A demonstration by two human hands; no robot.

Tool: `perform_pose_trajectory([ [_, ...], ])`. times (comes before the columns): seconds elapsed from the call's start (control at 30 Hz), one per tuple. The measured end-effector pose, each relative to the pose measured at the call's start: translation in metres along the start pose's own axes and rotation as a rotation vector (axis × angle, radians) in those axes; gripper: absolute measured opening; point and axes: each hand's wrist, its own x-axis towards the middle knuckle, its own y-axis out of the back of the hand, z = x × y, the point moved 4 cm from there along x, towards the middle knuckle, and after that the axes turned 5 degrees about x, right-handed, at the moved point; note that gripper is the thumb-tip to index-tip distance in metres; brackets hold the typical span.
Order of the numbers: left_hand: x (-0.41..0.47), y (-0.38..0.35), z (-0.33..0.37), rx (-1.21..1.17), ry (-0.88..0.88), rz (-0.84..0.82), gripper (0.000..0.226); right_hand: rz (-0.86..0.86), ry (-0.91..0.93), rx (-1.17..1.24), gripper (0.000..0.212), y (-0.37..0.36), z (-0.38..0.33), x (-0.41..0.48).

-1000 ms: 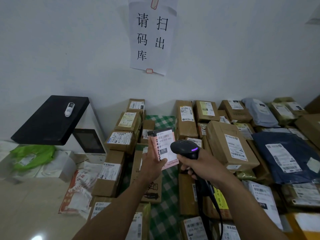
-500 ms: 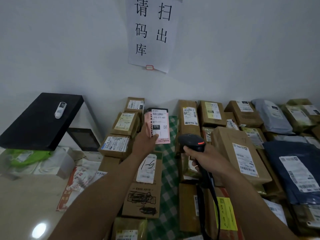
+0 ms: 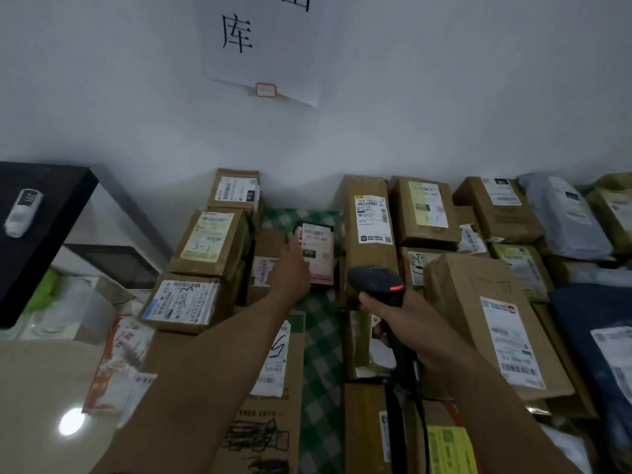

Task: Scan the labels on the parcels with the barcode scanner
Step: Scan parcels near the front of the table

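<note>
My left hand (image 3: 290,271) reaches far forward and holds a small pink parcel (image 3: 319,255) with a white label, low over the green checked cloth (image 3: 319,331) near the back wall. My right hand (image 3: 398,314) grips the black barcode scanner (image 3: 378,281), whose red light shows on top; its cable runs down past my forearm. The scanner sits to the right of the pink parcel, a short gap away. Brown labelled parcels lie all around, among them a tall one (image 3: 371,220) just right of the pink parcel.
Stacked brown boxes (image 3: 208,241) stand to the left, more parcels and grey and dark blue mailers (image 3: 567,220) to the right. A black stand (image 3: 37,234) with a white device is at far left. A paper sign (image 3: 263,46) hangs on the wall.
My left hand carried the pink parcel away from the scanner, forward and down toward the cloth by the wall. The scanner's light went from purple to red. My view tilted down.
</note>
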Motion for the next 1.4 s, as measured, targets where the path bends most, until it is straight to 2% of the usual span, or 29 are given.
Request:
perform_pose_trajectory([
  [0.07,0.004,-0.007,-0.001,0.141,-0.056,-0.027,0.072,0.003,-0.009,0.002,0.019,0.002,0.003,0.007],
  [0.13,0.014,-0.018,-0.003,0.261,-0.156,-0.157,0.064,0.006,-0.016,-0.008,0.017,0.003,0.005,0.012],
  [0.2,0.025,-0.033,-0.012,0.446,-0.257,-0.308,0.067,0.003,-0.023,-0.007,0.016,0.005,0.008,0.016],
  [0.27,0.028,-0.041,-0.017,0.526,-0.362,-0.368,0.056,0.000,-0.022,-0.002,0.016,0.006,0.010,0.019],
  [0.33,0.042,-0.045,-0.025,0.504,-0.377,-0.307,0.044,0.010,-0.017,0.003,0.015,0.007,0.012,0.021],
  [0.53,0.062,-0.022,-0.011,0.503,-0.268,-0.148,0.049,0.014,-0.009,0.009,0.014,0.010,0.013,0.026],
  [0.67,0.070,-0.018,-0.004,0.520,-0.183,-0.194,0.056,0.018,-0.015,0.022,0.018,0.015,0.015,0.026],
  [0.73,0.066,-0.015,0.006,0.457,-0.172,-0.218,0.050,0.033,-0.021,0.031,0.019,0.017,0.015,0.025],
  [0.8,0.052,-0.015,0.024,0.294,-0.229,-0.163,0.033,0.046,-0.025,0.043,0.020,0.020,0.015,0.023],
  [0.87,0.023,-0.007,0.043,-0.075,-0.185,-0.115,0.027,0.059,-0.021,0.065,0.023,0.022,0.014,0.020],
  [0.93,-0.005,-0.005,0.056,-0.419,-0.048,-0.178,0.031,0.074,-0.011,0.084,0.022,0.025,0.013,0.016],
  [0.97,-0.017,-0.007,0.062,-0.492,-0.027,-0.232,0.033,0.083,-0.006,0.091,0.020,0.026,0.012,0.012],
  [1.07,-0.046,-0.016,0.070,-0.657,0.036,-0.431,0.047,0.101,0.009,0.111,0.018,0.029,0.012,0.002],
  [1.17,-0.051,-0.029,0.068,-0.803,0.150,-0.505,0.075,0.121,0.020,0.123,0.018,0.031,0.010,-0.007],
  [1.4,-0.060,-0.015,0.073,-0.979,0.269,-0.502,0.056,0.142,0.054,0.111,0.020,0.035,0.004,-0.036],
])
